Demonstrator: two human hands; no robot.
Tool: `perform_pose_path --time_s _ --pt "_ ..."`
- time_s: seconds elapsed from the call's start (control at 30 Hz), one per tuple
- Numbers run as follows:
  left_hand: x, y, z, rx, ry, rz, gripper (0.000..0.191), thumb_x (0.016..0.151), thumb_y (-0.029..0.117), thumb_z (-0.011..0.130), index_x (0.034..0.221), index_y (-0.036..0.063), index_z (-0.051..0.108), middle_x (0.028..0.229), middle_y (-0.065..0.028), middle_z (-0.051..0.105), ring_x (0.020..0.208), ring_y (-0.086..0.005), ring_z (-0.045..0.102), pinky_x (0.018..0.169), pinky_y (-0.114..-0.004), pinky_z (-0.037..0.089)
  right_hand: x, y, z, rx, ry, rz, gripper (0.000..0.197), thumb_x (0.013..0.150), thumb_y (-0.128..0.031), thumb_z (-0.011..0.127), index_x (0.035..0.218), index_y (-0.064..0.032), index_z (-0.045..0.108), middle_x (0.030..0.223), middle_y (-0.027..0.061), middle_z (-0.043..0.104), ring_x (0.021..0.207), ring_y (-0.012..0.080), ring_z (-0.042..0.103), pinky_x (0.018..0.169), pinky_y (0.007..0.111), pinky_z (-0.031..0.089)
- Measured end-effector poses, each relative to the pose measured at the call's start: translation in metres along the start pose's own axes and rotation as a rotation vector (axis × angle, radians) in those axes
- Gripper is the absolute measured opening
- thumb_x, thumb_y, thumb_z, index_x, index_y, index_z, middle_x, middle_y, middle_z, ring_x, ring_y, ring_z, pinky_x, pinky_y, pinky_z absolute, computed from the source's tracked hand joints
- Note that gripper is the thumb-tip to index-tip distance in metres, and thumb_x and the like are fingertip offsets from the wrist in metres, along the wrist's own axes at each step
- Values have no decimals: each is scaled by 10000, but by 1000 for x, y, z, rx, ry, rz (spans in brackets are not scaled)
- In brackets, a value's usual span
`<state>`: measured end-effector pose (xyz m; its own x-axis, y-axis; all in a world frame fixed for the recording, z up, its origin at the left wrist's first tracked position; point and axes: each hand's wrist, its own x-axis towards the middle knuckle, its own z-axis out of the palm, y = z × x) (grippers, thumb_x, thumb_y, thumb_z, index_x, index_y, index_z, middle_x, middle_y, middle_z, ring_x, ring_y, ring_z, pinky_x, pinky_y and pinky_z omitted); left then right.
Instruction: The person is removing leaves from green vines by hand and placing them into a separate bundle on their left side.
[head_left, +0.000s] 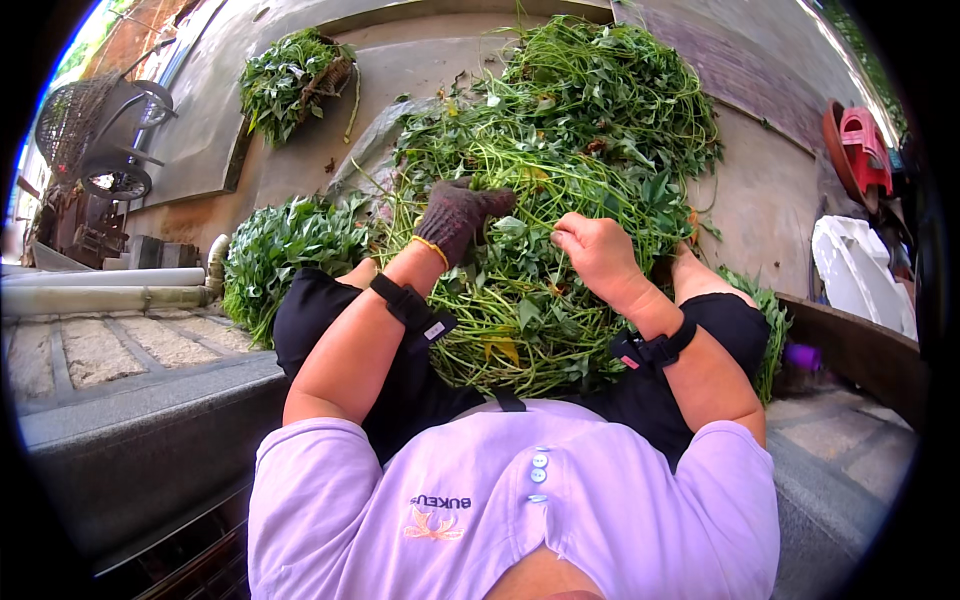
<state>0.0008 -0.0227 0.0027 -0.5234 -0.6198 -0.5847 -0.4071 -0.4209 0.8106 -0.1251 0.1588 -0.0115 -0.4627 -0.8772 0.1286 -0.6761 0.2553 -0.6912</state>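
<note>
A large heap of leafy green vines lies before me and reaches back between my legs. Over its left part is my left hand, in a dark knitted glove with a yellow cuff edge, its fingers closed around green stems. My bare right hand is to the right of it, thumb and forefinger pinched at the end of a thin green stem that runs toward the gloved hand. Pale cut-looking stems and some yellow leaves show in the nearer part of the heap.
A leafy bundle lies by my left leg, more greens by my right. A basket of greens stands farther off. Pipes and a wheelbarrow are at left; a red plastic stool and white foam pieces at right.
</note>
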Motion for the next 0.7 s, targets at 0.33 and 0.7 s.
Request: perform_pose_path --time_s 0.33,0.7 --pt "4 -4 0 -361 -266 204 215 893 199 674 957 -5 647 889 -101 696 778 -187 678 693 -303 544 10 -1 -19 618 -197 339 175 947 -142 550 885 -7 642 524 -17 505 433 47 440 428 209 364" --pt "-7 -8 10 228 -445 169 218 888 229 670 853 15 683 640 -68 627 568 -173 610 567 -298 509 12 7 -17 639 -163 340 186 946 -165 566 889 -12 655 538 -22 507 448 51 444 432 215 366"
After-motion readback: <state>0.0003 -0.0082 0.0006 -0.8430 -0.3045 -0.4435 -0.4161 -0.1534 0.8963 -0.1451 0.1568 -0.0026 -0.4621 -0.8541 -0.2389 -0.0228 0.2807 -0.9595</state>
